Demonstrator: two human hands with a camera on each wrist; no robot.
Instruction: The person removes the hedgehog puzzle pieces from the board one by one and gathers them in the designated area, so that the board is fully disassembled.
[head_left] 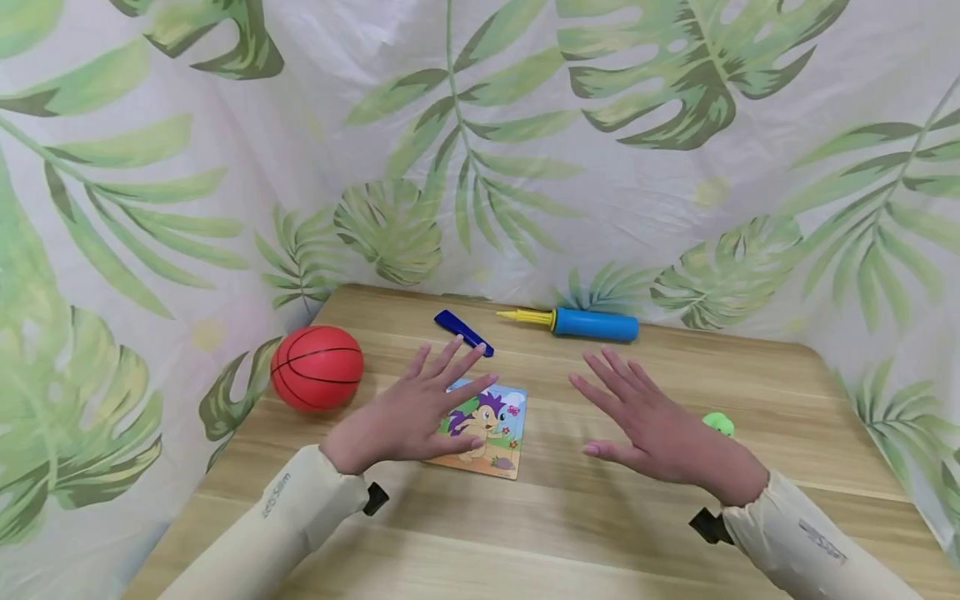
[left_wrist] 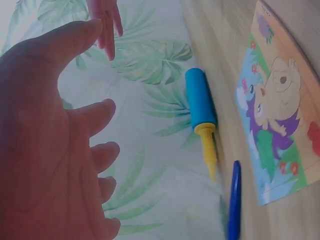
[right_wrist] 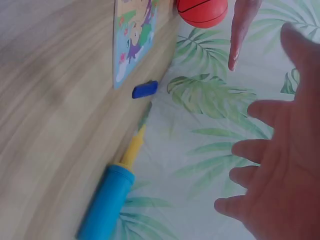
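Observation:
My left hand (head_left: 416, 412) is held over the table with its fingers spread, covering the left part of a hedgehog picture puzzle (head_left: 498, 433) in the head view. To the right, my right hand (head_left: 652, 421) also hovers with fingers spread and holds nothing. Partly behind that hand's wrist sits a small bright green object (head_left: 718, 423). Beyond the left fingertips lies a dark blue, narrow, flat-looking object (head_left: 453, 323). A hand pump (head_left: 596, 324), blue with a yellow nozzle, lies on its side near the back edge, and both wrist views show it too.
A red ball with black lines (head_left: 317, 367) stands at the table's left edge. The wooden table (head_left: 555, 542) meets a leaf-patterned cloth (head_left: 510, 208) at the back and sides.

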